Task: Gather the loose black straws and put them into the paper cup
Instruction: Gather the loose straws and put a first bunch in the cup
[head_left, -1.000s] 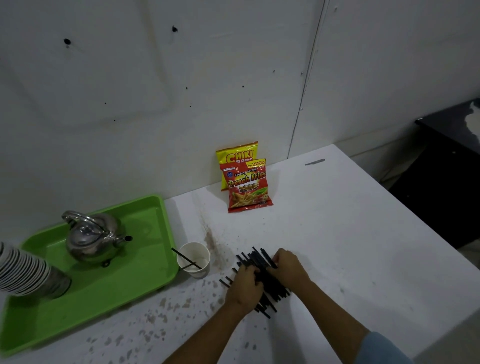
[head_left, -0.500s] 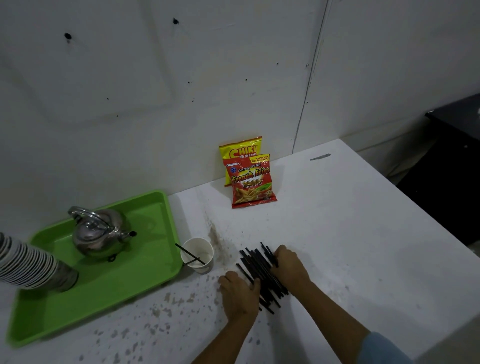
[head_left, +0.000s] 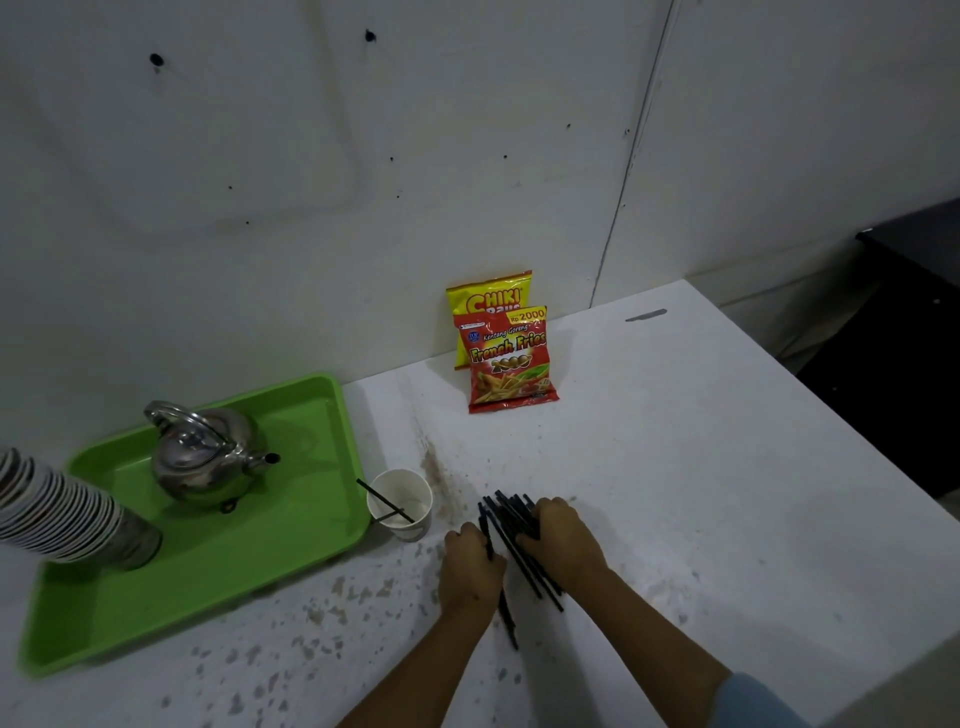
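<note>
Here, left hand (head_left: 470, 564) and right hand (head_left: 558, 535) curl around the straws (head_left: 511, 525) on the table (head_left: 701, 467); 1 straw (head_left: 384, 502) sits in the cup (head_left: 400, 506).

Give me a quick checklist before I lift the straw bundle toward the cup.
1. Both hands on the bundle: ok. Left hand and right hand press the black straws from either side.
2. Straws lined up: not ok. One straw sticks out toward the person, past the rest.
3. Firm grip: cannot tell. The fingers hide the contact.
4. Paper cup upright with its mouth open: ok. One straw already leans inside.
5. Way to the cup free: ok. Bare white table lies between; the green tray sits just beyond the cup.
</note>
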